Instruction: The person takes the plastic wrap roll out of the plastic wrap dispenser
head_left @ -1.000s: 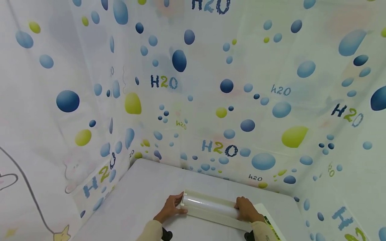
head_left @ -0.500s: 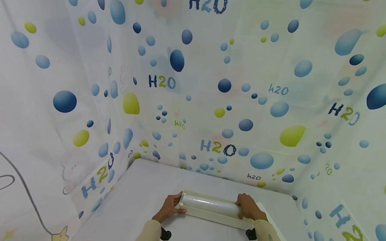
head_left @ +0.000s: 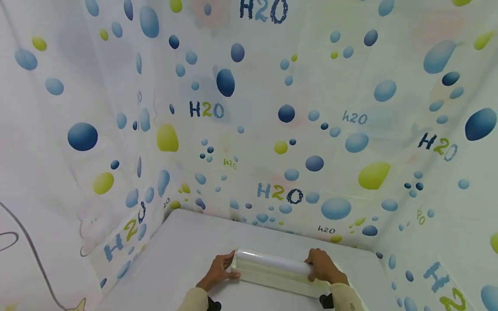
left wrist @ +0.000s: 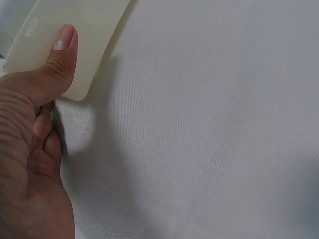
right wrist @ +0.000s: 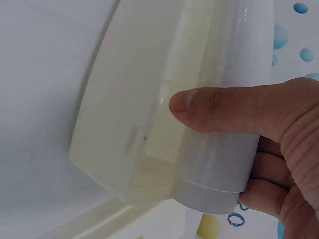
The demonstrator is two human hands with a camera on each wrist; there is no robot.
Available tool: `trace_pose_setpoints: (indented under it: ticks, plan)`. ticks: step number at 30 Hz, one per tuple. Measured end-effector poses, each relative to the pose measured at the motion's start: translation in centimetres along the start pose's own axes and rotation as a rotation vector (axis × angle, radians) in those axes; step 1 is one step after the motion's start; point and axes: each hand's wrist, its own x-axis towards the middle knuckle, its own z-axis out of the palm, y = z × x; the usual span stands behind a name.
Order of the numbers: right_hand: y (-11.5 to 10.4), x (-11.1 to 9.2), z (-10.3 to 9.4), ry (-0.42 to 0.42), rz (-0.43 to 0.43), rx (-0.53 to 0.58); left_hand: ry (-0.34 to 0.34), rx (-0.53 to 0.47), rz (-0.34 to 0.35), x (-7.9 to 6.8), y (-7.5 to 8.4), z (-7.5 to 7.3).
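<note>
A cream plastic dispenser case [head_left: 272,283], long and open-topped, is between both hands in the head view. A roll of clear cling film [head_left: 268,261] lies along its opening, its right end raised out of the case in the right wrist view. My left hand [head_left: 219,272] holds the case's left end, with the thumb [left wrist: 65,50] on the front wall and the fingers partly hidden. My right hand [head_left: 324,266] grips the roll near its right end, thumb across the film and fingers curled round the far side. A plain core end [right wrist: 207,196] sticks out below the film.
A white-covered table [head_left: 186,242] lies under the case. Printed curtains [head_left: 249,138] with blue and green drops enclose the back and sides. A pale flat piece [right wrist: 99,219], mostly hidden by the right forearm in the head view, lies beside the case's right end.
The roll has risen and shifted toward the far side of the case, lifted by my right hand. The left hand keeps its hold on the case. The head view has shifted slightly.
</note>
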Motion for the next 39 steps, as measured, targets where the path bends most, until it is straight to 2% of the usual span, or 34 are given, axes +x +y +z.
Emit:
trace_pose_setpoints:
  ticks: [4, 9, 12, 21, 29, 30, 35, 39]
  plan:
    - [-0.2, 0.3, -0.5, 0.012, 0.012, 0.016, 0.000, 0.002, -0.010, 0.0, -0.3, 0.1]
    - [-0.4, 0.7, -1.5, 0.056, -0.025, 0.001, 0.004, -0.018, 0.002, 0.1, -0.6, 0.0]
    - [-0.7, 1.0, -1.9, 0.074, -0.007, -0.007, 0.004, -0.019, 0.005, 0.1, -0.6, -0.1]
    - [-0.7, 1.9, -2.8, 0.092, 0.125, -0.016, -0.001, 0.006, 0.030, -0.1, 0.0, -0.2]
    - [-0.2, 2.6, -3.2, 0.124, 0.101, -0.006, -0.014, -0.013, 0.046, 0.1, -1.2, -0.3]
    - [-0.2, 2.6, -3.2, 0.130, 0.100, 0.000, -0.019, -0.003, 0.064, 0.1, -1.2, -0.3]
    - [0.0, 2.7, -3.0, 0.111, 0.099, 0.014, -0.025, 0.010, 0.065, -0.3, -0.6, -0.1]
    - [0.3, 3.1, -2.8, 0.101, 0.098, -0.022, -0.018, -0.030, 0.036, -0.2, -0.4, -0.1]
